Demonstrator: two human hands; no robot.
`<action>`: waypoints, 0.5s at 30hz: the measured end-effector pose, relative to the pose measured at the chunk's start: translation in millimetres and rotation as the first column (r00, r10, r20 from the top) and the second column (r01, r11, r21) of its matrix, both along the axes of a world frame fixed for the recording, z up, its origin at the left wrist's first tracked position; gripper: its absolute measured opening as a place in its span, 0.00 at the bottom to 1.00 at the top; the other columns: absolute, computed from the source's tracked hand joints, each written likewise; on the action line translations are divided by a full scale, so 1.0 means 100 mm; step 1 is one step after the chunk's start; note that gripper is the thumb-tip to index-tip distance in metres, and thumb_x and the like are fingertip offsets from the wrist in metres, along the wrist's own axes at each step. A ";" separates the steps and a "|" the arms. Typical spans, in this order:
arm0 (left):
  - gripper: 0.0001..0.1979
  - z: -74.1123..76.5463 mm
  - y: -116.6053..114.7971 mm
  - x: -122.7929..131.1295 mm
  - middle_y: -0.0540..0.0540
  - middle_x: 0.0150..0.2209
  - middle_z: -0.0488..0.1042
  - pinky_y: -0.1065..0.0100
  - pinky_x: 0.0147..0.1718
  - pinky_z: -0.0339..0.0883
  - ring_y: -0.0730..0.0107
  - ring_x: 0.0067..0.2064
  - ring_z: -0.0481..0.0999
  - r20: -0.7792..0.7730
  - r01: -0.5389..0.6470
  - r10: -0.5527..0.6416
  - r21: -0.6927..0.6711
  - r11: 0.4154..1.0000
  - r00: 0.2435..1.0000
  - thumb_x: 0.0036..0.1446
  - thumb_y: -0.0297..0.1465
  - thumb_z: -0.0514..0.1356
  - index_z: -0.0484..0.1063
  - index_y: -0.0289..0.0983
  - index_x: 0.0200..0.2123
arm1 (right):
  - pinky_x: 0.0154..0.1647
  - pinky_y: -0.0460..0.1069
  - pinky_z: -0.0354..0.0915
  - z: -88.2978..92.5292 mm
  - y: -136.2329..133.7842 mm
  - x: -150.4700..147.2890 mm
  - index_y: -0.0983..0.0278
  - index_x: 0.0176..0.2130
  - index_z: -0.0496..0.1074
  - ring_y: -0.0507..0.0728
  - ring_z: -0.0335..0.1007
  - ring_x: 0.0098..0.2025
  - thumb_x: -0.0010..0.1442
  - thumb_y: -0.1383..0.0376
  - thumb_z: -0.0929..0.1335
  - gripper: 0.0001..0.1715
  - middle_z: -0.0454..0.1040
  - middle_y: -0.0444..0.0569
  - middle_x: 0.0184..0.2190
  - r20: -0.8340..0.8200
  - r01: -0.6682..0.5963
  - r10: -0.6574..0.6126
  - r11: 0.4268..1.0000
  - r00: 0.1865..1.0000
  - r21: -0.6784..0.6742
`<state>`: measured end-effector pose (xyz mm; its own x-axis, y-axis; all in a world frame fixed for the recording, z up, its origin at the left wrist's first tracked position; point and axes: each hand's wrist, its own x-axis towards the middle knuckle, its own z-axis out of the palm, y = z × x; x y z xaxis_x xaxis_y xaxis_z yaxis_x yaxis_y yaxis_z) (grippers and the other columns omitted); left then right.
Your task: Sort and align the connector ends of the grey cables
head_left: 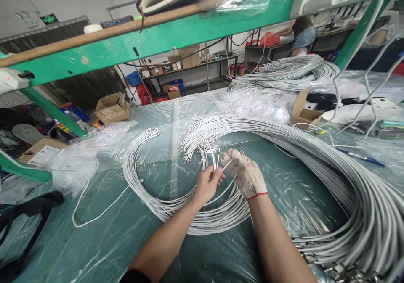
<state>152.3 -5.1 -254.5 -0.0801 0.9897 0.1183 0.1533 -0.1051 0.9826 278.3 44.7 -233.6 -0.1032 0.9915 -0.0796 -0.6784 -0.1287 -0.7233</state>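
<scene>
My bare left hand is closed around a few white cables near their ends, above the inner edge of a coiled cable bundle. Close beside it, my right hand, in a knitted work glove with a red cuff, pinches a white cable. The cable's thin tip points up between the two hands. Behind them lies a large bundle of white cables, its metal-tipped ends gathered just left of my hands. That bundle sweeps round to the right and toward me.
Clear plastic sheeting covers the green table. A second cable coil lies at the back right, near an open cardboard box and a blue pen. A green shelf beam crosses above. A person stands in the background.
</scene>
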 end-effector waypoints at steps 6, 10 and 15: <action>0.20 0.07 0.06 -0.05 0.48 0.25 0.72 0.72 0.26 0.62 0.73 0.26 0.70 0.253 -0.018 0.029 -0.047 0.999 0.967 0.56 0.47 0.59 0.72 0.35 0.29 | 0.24 0.47 0.64 0.03 0.00 -0.03 0.61 0.37 0.77 0.49 0.59 0.19 0.42 0.57 0.80 0.23 0.63 0.37 0.17 -0.012 -0.113 0.113 0.994 0.994 0.014; 0.21 0.11 0.03 -0.09 0.53 0.19 0.67 0.74 0.17 0.49 0.79 0.17 0.59 0.252 0.127 -0.095 -0.114 0.985 0.963 0.56 0.48 0.59 0.73 0.34 0.33 | 0.21 0.47 0.59 0.05 -0.02 -0.03 0.65 0.38 0.77 0.48 0.54 0.17 0.43 0.53 0.79 0.25 0.60 0.36 0.15 0.186 -0.102 0.094 0.994 0.978 0.037; 0.24 0.10 -0.01 -0.08 0.51 0.16 0.67 0.74 0.18 0.48 0.80 0.17 0.56 0.045 0.163 -0.158 -0.141 0.977 0.986 0.55 0.50 0.60 0.70 0.35 0.21 | 0.18 0.46 0.52 0.05 -0.03 -0.02 0.66 0.30 0.76 0.48 0.55 0.17 0.44 0.52 0.78 0.22 0.60 0.38 0.13 0.311 -0.011 -0.015 0.997 0.950 0.083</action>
<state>144.6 -6.1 -244.2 0.0797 0.9965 -0.0258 0.1123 0.0168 0.9935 276.5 41.7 -229.1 -0.0843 0.9961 -0.0255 -0.4179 -0.0586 -0.9066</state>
